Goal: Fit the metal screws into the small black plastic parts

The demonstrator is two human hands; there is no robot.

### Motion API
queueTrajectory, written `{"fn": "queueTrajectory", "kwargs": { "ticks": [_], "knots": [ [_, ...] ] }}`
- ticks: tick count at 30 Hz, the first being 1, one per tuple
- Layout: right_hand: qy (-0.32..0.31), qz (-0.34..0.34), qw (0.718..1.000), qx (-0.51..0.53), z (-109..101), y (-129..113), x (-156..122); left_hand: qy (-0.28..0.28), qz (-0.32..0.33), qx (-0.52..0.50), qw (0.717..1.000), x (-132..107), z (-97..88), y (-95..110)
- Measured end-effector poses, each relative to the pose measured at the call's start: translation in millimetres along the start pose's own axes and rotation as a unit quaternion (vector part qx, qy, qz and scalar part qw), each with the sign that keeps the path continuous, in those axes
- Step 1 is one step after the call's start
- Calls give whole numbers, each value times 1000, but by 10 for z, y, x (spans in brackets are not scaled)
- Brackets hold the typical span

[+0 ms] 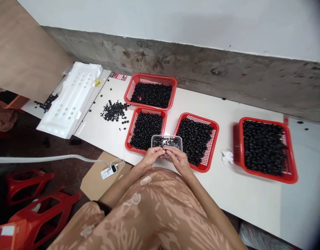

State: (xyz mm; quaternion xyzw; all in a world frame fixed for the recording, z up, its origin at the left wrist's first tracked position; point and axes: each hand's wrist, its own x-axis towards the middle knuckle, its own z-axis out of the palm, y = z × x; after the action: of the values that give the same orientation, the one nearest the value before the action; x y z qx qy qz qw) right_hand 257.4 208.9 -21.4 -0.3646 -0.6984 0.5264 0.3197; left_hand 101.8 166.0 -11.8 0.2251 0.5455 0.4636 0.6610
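My left hand (153,155) and my right hand (179,159) meet at the fingertips, both closed in a pinch. A small black part (165,150) shows between them; its exact shape is too small to make out. Just beyond the fingers stands a clear plastic container (180,142) with small dark pieces in it. To its left is a red basket (127,144) full of black round parts. Another red basket (208,163), also filled with black round parts, stands on the right beside my right hand.
A third red basket (174,83) of small black pieces stands at the back, a fourth (292,170) at far right. Loose black parts (114,111) lie on the white table (243,194). White foam (71,100) lies at left; red stools (45,215) stand below.
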Motion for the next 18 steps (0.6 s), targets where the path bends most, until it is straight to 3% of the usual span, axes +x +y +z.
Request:
{"fn": "queueTrajectory", "kwargs": {
  "ticks": [9,14,18],
  "knots": [
    [5,-99,983,-156,-20,31,-16,7,14,17,1000,15,-4,-23],
    [1,-142,927,-346,36,-37,-5,23,9,-8,1000,43,12,-48],
    [10,-164,898,-409,69,-39,38,27,14,7,1000,39,-10,-80]
  ]
}}
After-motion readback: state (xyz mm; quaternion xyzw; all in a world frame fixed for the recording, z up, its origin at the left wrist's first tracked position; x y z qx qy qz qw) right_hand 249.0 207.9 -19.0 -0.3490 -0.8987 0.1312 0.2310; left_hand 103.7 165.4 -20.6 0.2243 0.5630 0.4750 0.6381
